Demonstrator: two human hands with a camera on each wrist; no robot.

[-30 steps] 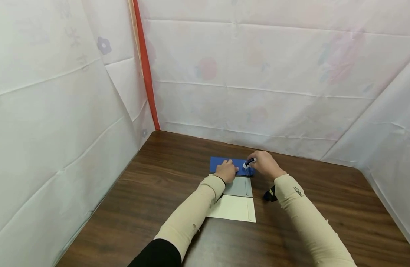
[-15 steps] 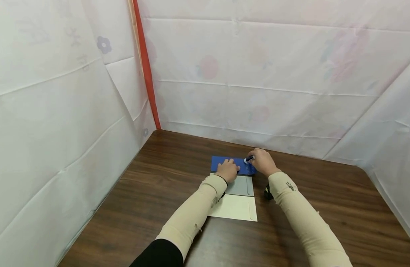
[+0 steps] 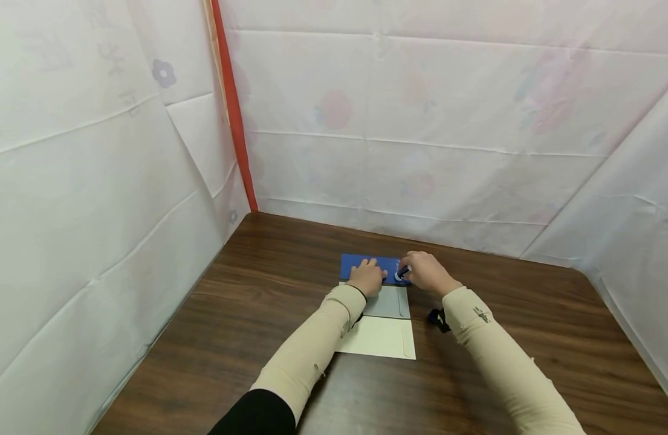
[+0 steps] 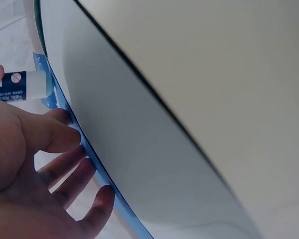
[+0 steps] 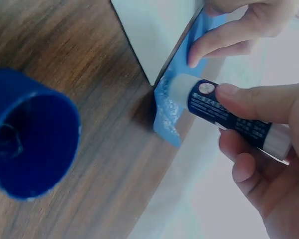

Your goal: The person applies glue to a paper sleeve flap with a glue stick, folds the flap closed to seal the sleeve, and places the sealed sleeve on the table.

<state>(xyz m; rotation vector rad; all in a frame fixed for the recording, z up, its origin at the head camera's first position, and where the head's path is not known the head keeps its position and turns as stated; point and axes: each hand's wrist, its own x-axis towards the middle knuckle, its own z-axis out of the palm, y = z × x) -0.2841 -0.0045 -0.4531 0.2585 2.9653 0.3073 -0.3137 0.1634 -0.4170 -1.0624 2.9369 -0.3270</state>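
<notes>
A blue envelope lies at the far end of a row of three, above a grey one and a cream one. My left hand rests on the blue envelope with its fingers spread, pressing it near the middle. My right hand grips a glue stick by its dark label, thumb on one side and fingers curled on the other. The stick's white end meets the blue envelope's right end, where whitish glue smears show in the right wrist view.
An open blue cap-like cylinder looms at the left of the right wrist view. The brown wood-grain table carries the envelopes. White patterned sheeting stands behind and beside it, with a red strip in the left corner.
My right hand and the glue stick first move slightly up, then down again along the blue envelope's right end. My left hand stays in place on the envelope.
</notes>
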